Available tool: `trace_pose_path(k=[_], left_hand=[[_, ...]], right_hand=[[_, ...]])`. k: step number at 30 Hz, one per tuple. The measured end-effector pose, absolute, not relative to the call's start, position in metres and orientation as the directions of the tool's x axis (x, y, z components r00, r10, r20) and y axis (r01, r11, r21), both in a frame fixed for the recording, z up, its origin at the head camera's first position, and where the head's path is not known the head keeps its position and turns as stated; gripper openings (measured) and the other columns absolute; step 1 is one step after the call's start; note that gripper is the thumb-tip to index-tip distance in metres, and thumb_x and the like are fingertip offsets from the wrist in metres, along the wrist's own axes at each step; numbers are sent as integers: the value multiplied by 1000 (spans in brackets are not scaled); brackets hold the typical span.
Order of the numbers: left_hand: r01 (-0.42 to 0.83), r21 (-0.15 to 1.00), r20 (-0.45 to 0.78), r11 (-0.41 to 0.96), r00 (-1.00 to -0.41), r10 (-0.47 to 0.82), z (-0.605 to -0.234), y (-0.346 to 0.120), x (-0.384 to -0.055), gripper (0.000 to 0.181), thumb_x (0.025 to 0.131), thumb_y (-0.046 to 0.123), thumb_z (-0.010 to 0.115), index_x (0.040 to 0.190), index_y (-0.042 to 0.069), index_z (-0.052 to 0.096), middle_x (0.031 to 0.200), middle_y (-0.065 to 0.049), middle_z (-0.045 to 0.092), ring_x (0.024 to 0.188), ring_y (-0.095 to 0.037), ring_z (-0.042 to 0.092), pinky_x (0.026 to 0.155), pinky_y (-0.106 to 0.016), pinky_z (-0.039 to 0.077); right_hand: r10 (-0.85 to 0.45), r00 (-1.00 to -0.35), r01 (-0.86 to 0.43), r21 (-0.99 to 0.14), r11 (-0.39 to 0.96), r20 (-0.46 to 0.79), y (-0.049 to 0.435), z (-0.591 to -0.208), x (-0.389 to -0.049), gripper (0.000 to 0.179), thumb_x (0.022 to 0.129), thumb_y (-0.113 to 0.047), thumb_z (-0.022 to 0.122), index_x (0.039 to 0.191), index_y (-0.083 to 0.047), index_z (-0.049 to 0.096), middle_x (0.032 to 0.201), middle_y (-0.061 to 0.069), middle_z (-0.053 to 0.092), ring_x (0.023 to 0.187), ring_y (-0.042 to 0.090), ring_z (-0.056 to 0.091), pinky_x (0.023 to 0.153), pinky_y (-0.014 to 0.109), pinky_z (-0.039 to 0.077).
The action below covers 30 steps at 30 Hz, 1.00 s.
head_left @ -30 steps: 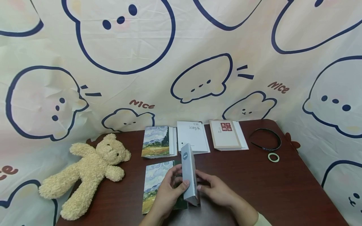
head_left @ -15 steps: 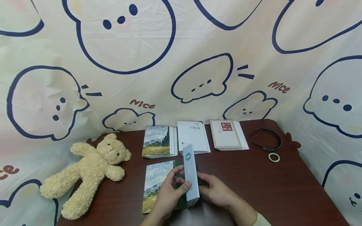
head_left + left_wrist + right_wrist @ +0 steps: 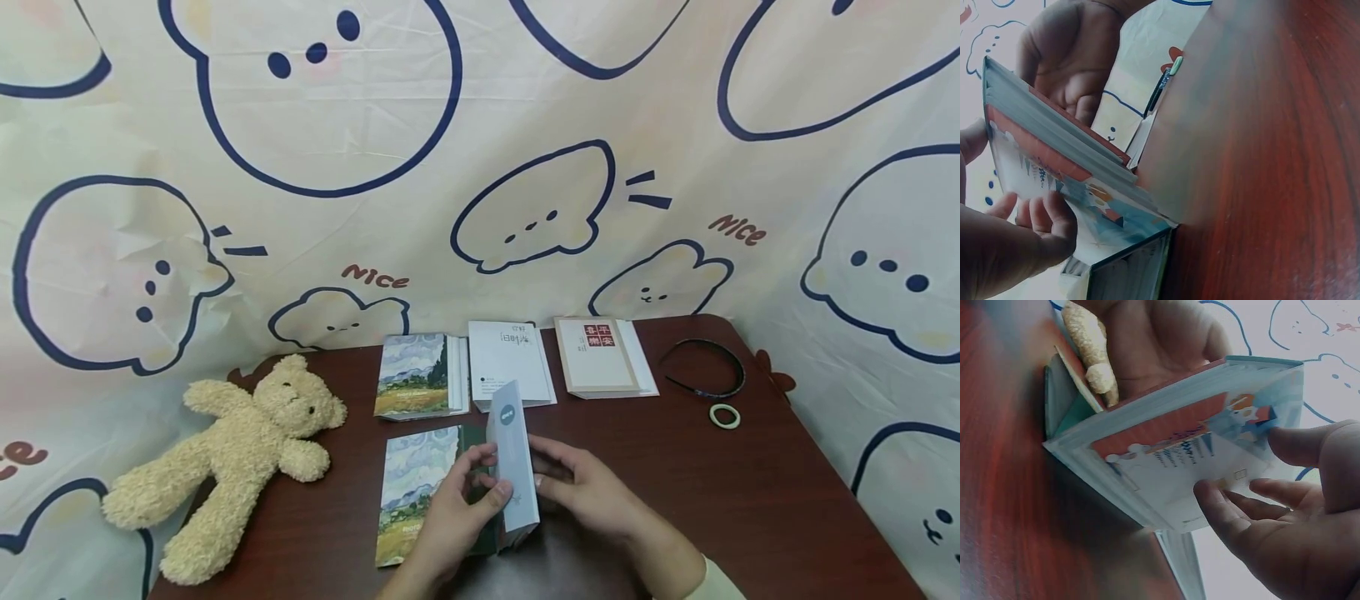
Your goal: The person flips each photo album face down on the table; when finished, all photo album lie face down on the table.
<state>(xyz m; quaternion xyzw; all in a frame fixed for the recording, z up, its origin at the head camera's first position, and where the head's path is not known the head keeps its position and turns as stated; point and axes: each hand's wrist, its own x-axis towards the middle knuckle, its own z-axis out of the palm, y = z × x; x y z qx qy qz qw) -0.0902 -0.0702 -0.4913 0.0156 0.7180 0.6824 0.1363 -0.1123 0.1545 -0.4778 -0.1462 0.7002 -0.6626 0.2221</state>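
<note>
Near the table's front, a book [image 3: 514, 467] with a pale blue spine stands upright between my two hands, tilted slightly, its spine toward me. My left hand [image 3: 459, 512] grips it, thumb on the spine and fingers on the left cover, which the left wrist view shows up close. Against the opposite cover, white with a red band and a cartoon figure, my right hand [image 3: 592, 492] rests thumb and lightly bent fingers; they are not wrapped round the book. Partly behind my left hand lies a landscape-painting book [image 3: 416, 492] with a dark green spine strip.
Along the back lie another painting-cover book [image 3: 412, 375], a white book [image 3: 510, 358] and a cream book [image 3: 597, 358] with red characters. A teddy bear [image 3: 247, 450] lies at the left. A black headband [image 3: 738, 383] and a pale green ring [image 3: 724, 417] lie at the right.
The held book has shifted a little to the right and turned, so some of its left side now shows beside the spine. Both hands have moved right with it.
</note>
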Motion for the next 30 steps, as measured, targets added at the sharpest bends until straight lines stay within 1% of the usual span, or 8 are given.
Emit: trace_pose_path(k=[4, 9, 13, 16, 20, 24, 30], left_hand=[[-164, 984, -176, 70, -958, 225, -494, -68, -89, 64, 97, 36, 75, 150, 13, 50, 143, -13, 48, 115, -28, 53, 87, -37, 52], [-160, 984, -173, 74, -957, 232, -497, -65, -86, 63, 97, 36, 76, 149, 12, 50, 145, -12, 47, 120, -29, 49, 92, -39, 51], [-146, 985, -163, 89, -958, 235, -502, -62, -84, 62, 96, 34, 77, 148, 13, 52, 144, -11, 47, 123, -28, 47, 94, -39, 50], [-130, 985, -155, 113, -957, 245, -505, -61, -83, 61, 96, 34, 77, 148, 13, 53, 142, -11, 47, 125, -29, 46, 96, -41, 50], [-116, 984, -148, 135, -954, 259, -507, -60, -81, 60, 96, 33, 77, 147, 12, 54, 141, -12, 47, 128, -31, 46, 100, -47, 50], [-131, 983, -163, 132, -949, 270, -508, -59, -79, 60, 95, 32, 78, 147, 12, 54, 142, -12, 48, 130, -33, 47, 101, -50, 51], [-138, 983, -167, 118, -945, 283, -509, -56, -77, 56, 95, 26, 78, 145, 12, 57, 143, -13, 51, 131, -36, 52, 101, -49, 53]], right_hand=[[-499, -863, 41, -994, 97, -84, 162, -474, -114, 62, 104, -17, 64, 158, 0, 38, 154, 25, 47, 139, 40, 50, 103, 30, 51], [-491, -869, 9, -993, 116, -65, 171, -473, -115, 62, 104, -19, 65, 158, -1, 39, 153, 24, 48, 134, 38, 55, 101, 28, 52], [-480, -874, 22, -993, 113, -74, 177, -473, -114, 61, 104, -18, 64, 157, -1, 40, 153, 23, 48, 134, 37, 56, 101, 26, 51], [-471, -878, 44, -994, 98, -85, 181, -472, -113, 61, 104, -19, 64, 157, -1, 40, 152, 23, 50, 133, 35, 57, 100, 25, 51], [-476, -877, 50, -997, 59, -72, 185, -472, -111, 62, 105, -19, 63, 157, 2, 38, 152, 27, 48, 132, 30, 58, 101, 26, 50], [-467, -882, 51, -998, 45, -66, 191, -474, -111, 60, 105, -18, 63, 156, 3, 39, 152, 28, 47, 130, 27, 59, 101, 27, 51], [-446, -893, 43, -997, 57, -64, 202, -477, -110, 56, 106, -18, 60, 155, 3, 41, 149, 28, 48, 123, 22, 63, 99, 31, 53]])
